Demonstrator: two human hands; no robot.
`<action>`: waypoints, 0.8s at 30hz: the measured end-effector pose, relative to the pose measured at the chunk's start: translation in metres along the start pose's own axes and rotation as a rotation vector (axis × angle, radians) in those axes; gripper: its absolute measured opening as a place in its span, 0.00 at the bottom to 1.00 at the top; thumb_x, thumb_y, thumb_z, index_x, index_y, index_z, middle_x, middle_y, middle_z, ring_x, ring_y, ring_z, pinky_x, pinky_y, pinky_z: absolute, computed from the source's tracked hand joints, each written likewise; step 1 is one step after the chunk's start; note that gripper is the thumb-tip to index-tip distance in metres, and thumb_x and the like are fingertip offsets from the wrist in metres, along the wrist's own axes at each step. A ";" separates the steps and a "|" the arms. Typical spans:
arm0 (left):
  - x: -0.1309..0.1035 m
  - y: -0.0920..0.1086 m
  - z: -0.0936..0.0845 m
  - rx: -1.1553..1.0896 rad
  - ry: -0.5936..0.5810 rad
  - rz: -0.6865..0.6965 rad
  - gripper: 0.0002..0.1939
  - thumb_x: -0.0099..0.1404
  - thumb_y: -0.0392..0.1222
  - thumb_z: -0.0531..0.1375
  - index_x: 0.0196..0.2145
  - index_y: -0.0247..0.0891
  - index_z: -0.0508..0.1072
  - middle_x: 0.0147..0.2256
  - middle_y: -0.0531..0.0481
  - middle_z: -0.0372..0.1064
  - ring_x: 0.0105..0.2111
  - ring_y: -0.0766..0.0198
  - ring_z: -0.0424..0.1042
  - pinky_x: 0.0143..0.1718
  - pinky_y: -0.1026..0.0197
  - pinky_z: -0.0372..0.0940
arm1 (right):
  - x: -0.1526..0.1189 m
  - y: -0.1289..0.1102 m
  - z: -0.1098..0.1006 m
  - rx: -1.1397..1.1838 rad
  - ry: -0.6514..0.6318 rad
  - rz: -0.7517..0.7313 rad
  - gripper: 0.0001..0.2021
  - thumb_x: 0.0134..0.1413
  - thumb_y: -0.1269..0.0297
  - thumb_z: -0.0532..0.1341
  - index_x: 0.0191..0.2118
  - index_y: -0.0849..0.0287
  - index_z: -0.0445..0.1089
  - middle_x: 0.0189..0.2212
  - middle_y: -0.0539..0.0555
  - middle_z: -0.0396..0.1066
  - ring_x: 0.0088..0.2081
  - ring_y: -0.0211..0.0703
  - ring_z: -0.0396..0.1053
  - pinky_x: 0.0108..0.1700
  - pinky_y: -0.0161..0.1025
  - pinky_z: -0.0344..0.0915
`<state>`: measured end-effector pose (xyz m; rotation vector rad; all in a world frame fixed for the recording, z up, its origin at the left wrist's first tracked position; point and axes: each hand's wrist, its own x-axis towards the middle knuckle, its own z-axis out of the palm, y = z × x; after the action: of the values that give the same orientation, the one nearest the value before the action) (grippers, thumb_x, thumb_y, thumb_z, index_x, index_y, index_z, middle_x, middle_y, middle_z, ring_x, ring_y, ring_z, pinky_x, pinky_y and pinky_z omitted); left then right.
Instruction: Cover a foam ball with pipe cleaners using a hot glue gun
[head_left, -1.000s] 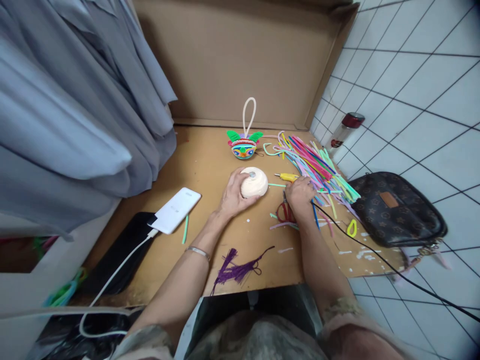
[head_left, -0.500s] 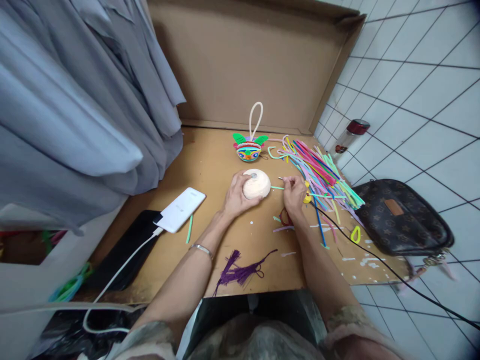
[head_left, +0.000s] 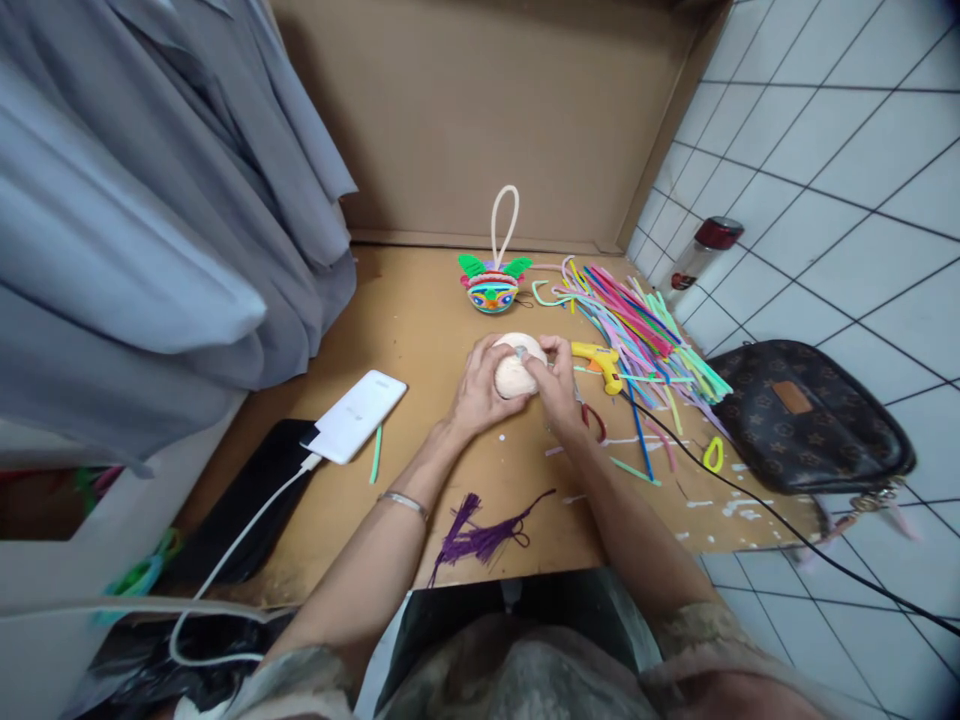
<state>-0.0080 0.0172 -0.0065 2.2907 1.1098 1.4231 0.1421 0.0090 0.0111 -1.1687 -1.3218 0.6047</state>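
Observation:
A round, cream-coloured ball (head_left: 516,378) with a small grey spot near its top is held above the table. My left hand (head_left: 478,388) wraps round its left side. On its right side my right hand (head_left: 556,382) grips it, the thumb near the grey spot. Just right of my right hand lies a yellow glue gun (head_left: 598,362) with a black cord. Red-handled scissors (head_left: 595,422) are partly hidden by my right forearm. Behind the ball stands a colourful animal-face ornament (head_left: 492,290) with green ears and a white loop.
Many coloured pipe cleaners (head_left: 637,325) lie at the back right, beside a brown patterned bag (head_left: 814,415) and a red-lidded bottle (head_left: 701,255). Purple tassels (head_left: 480,540) lie near the front edge. A white power bank (head_left: 360,418) with a cable is at left, by grey cloth (head_left: 165,200).
My right hand has moved left onto the ball; the small thin thing at its fingertips no longer shows. The glue gun is now uncovered. The view has shifted slightly.

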 end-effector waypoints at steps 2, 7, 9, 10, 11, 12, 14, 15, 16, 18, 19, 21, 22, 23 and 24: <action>0.000 0.000 0.000 -0.005 -0.013 0.007 0.37 0.54 0.45 0.73 0.58 0.44 0.65 0.64 0.37 0.62 0.64 0.44 0.67 0.65 0.39 0.68 | 0.001 -0.001 0.001 0.054 0.010 0.069 0.20 0.54 0.50 0.62 0.48 0.52 0.60 0.43 0.52 0.69 0.44 0.44 0.70 0.45 0.40 0.69; 0.000 0.000 0.000 -0.021 -0.025 0.004 0.36 0.54 0.45 0.72 0.58 0.44 0.65 0.63 0.37 0.62 0.65 0.43 0.67 0.66 0.39 0.65 | 0.009 -0.011 0.004 0.240 0.021 0.217 0.22 0.44 0.54 0.66 0.44 0.51 0.58 0.40 0.48 0.67 0.41 0.42 0.68 0.44 0.39 0.68; 0.001 0.000 0.000 -0.041 -0.040 0.006 0.36 0.54 0.45 0.72 0.58 0.44 0.65 0.64 0.37 0.62 0.66 0.43 0.66 0.67 0.39 0.64 | 0.015 -0.016 0.005 0.341 0.060 0.268 0.21 0.42 0.55 0.66 0.41 0.50 0.58 0.37 0.46 0.66 0.38 0.40 0.67 0.42 0.38 0.67; 0.001 0.000 -0.001 -0.054 -0.048 0.008 0.35 0.54 0.45 0.71 0.58 0.44 0.65 0.64 0.36 0.62 0.66 0.43 0.65 0.67 0.39 0.63 | 0.019 -0.018 0.006 0.389 0.081 0.291 0.19 0.42 0.55 0.65 0.40 0.50 0.58 0.35 0.45 0.65 0.37 0.40 0.67 0.41 0.38 0.67; 0.001 0.000 -0.001 -0.069 -0.055 0.010 0.35 0.55 0.46 0.71 0.57 0.44 0.66 0.64 0.36 0.62 0.66 0.42 0.65 0.68 0.39 0.63 | 0.022 -0.020 0.006 0.428 0.095 0.314 0.19 0.41 0.55 0.65 0.38 0.50 0.58 0.33 0.44 0.64 0.36 0.39 0.66 0.40 0.38 0.66; 0.001 0.001 -0.002 -0.084 -0.060 0.007 0.34 0.55 0.46 0.71 0.57 0.44 0.66 0.64 0.36 0.62 0.67 0.43 0.64 0.68 0.38 0.62 | 0.025 -0.021 0.007 0.455 0.097 0.336 0.18 0.40 0.55 0.65 0.37 0.50 0.58 0.31 0.44 0.63 0.34 0.39 0.65 0.38 0.37 0.65; 0.002 0.001 -0.003 -0.120 -0.059 -0.020 0.31 0.57 0.48 0.70 0.57 0.43 0.68 0.64 0.36 0.62 0.67 0.43 0.64 0.68 0.38 0.62 | 0.030 -0.022 0.007 0.474 0.068 0.384 0.19 0.37 0.57 0.67 0.36 0.50 0.58 0.29 0.42 0.62 0.32 0.38 0.64 0.36 0.37 0.64; 0.002 0.002 -0.003 -0.146 -0.052 -0.044 0.29 0.59 0.50 0.69 0.56 0.43 0.69 0.64 0.36 0.63 0.67 0.44 0.64 0.68 0.38 0.62 | 0.031 -0.022 0.007 0.477 0.044 0.402 0.20 0.35 0.59 0.67 0.36 0.50 0.59 0.29 0.42 0.62 0.32 0.38 0.64 0.35 0.37 0.63; 0.002 0.003 -0.004 -0.177 -0.040 -0.075 0.26 0.62 0.52 0.67 0.55 0.43 0.70 0.64 0.37 0.63 0.66 0.45 0.64 0.68 0.39 0.62 | 0.032 -0.022 0.007 0.484 0.019 0.413 0.21 0.34 0.60 0.68 0.36 0.50 0.59 0.29 0.42 0.62 0.32 0.38 0.64 0.35 0.37 0.63; 0.003 0.005 -0.005 -0.256 0.013 -0.147 0.21 0.68 0.57 0.62 0.52 0.42 0.73 0.62 0.38 0.66 0.64 0.47 0.67 0.67 0.42 0.64 | 0.034 -0.021 0.005 0.510 -0.034 0.410 0.23 0.31 0.62 0.70 0.36 0.50 0.60 0.29 0.42 0.64 0.32 0.38 0.65 0.36 0.37 0.64; 0.004 0.006 -0.005 -0.301 0.051 -0.180 0.21 0.71 0.60 0.59 0.49 0.42 0.75 0.60 0.38 0.68 0.63 0.49 0.68 0.66 0.43 0.64 | 0.035 -0.021 0.004 0.524 -0.061 0.402 0.24 0.30 0.62 0.71 0.36 0.50 0.61 0.30 0.42 0.65 0.33 0.38 0.65 0.36 0.37 0.64; 0.006 0.009 -0.005 -0.391 0.130 -0.236 0.23 0.73 0.62 0.54 0.44 0.41 0.77 0.55 0.39 0.72 0.61 0.50 0.70 0.64 0.46 0.66 | 0.037 -0.020 0.003 0.541 -0.116 0.391 0.25 0.28 0.63 0.73 0.36 0.51 0.62 0.31 0.42 0.66 0.33 0.38 0.65 0.36 0.36 0.64; 0.007 0.010 -0.004 -0.431 0.165 -0.259 0.24 0.73 0.63 0.54 0.42 0.40 0.78 0.53 0.39 0.73 0.60 0.50 0.71 0.63 0.46 0.66 | 0.038 -0.020 0.002 0.543 -0.141 0.389 0.25 0.28 0.63 0.73 0.35 0.51 0.62 0.31 0.42 0.66 0.33 0.38 0.65 0.36 0.36 0.64; 0.007 0.011 -0.004 -0.467 0.194 -0.282 0.24 0.72 0.63 0.56 0.39 0.40 0.79 0.51 0.39 0.74 0.59 0.50 0.72 0.63 0.47 0.66 | 0.040 -0.019 0.002 0.544 -0.160 0.388 0.25 0.27 0.63 0.74 0.35 0.51 0.62 0.30 0.42 0.66 0.33 0.38 0.65 0.37 0.36 0.64; 0.008 0.011 -0.003 -0.500 0.218 -0.307 0.22 0.71 0.62 0.58 0.38 0.40 0.79 0.50 0.40 0.74 0.59 0.50 0.72 0.63 0.48 0.66 | 0.041 -0.018 0.003 0.546 -0.171 0.388 0.26 0.27 0.63 0.74 0.35 0.51 0.62 0.30 0.42 0.66 0.33 0.38 0.65 0.37 0.36 0.65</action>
<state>-0.0030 0.0148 0.0066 1.5835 0.9678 1.6235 0.1436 0.0394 0.0441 -0.9289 -0.9748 1.2828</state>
